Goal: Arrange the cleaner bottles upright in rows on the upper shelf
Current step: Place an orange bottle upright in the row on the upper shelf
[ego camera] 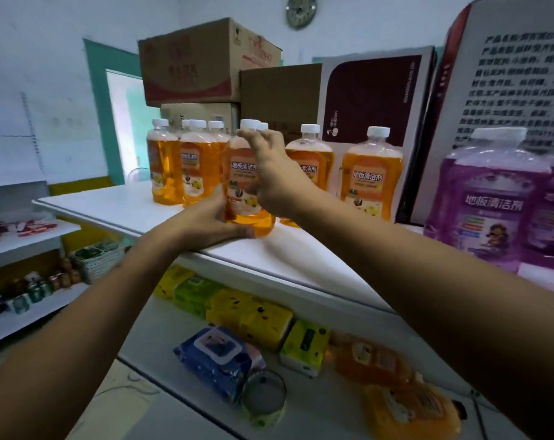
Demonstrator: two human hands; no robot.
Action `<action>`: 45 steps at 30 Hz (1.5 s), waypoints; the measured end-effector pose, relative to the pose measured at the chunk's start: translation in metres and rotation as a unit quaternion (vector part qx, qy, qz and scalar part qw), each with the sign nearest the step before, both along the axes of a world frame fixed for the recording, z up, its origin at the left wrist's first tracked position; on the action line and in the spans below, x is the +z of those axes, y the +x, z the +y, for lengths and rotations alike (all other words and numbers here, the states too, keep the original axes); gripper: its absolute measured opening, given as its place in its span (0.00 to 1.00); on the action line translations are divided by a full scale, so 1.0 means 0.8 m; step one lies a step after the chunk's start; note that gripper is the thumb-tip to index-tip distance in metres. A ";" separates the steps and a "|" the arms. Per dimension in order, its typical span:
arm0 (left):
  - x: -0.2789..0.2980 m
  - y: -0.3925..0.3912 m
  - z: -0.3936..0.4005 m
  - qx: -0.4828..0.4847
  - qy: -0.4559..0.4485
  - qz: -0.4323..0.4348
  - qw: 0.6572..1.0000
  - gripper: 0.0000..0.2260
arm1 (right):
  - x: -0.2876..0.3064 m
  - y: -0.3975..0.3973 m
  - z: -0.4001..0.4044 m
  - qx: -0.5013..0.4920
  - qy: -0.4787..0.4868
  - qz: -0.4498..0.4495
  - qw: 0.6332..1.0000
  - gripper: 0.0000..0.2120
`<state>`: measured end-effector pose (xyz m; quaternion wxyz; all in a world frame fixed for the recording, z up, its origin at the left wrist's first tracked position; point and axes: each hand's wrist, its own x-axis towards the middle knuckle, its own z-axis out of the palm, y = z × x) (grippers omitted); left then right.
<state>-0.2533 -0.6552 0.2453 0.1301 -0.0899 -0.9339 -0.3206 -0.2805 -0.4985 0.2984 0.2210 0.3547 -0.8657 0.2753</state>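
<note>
The left hand (217, 214) grips the bottom of a clear plastic orange bottle (244, 185) standing on the smooth white upper shelf (117, 204). The right hand (272, 173) touches the bottle's side at 3 o'clock, fingers loosely curled near its round white cap (249, 123). More orange bottles (180, 166) stand at 9 o'clock, and two others (371, 176) at 3 o'clock. Brown cardboard boxes (202, 61) sit behind them. Purple bottles (498, 201) stand far right.

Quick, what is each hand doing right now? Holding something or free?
Left hand: grips the base of the front orange bottle.
Right hand: on the same bottle's upper side, fingers loosely curled near the cap; firm grip cannot be told.
</note>
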 end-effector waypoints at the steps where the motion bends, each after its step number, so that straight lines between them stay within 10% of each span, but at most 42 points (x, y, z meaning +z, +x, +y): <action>1: -0.002 -0.005 -0.004 0.010 -0.009 0.019 1.000 0.41 | -0.002 -0.004 -0.005 -0.007 -0.006 -0.002 1.000 0.45; 7: -0.017 -0.020 -0.025 0.099 -0.108 0.095 0.985 0.23 | -0.016 -0.012 -0.038 -0.069 -0.035 0.001 0.997 0.46; 27: -0.025 -0.022 -0.037 0.059 -0.011 0.113 0.992 0.25 | -0.039 0.047 -0.054 -0.157 0.011 -0.137 0.978 0.45; 35: -0.049 0.050 -0.037 -0.015 0.163 0.405 0.899 0.17 | -0.097 0.201 0.001 -0.108 -0.146 -0.058 0.982 0.22; 40: -0.138 0.124 0.015 -0.154 0.230 0.374 0.885 0.13 | -0.186 0.290 0.057 -0.156 -0.290 -0.063 0.942 0.17; 45: -0.228 0.150 0.076 -0.231 0.245 0.167 0.927 0.15 | -0.298 0.349 0.090 -0.302 -0.488 -0.216 0.790 0.15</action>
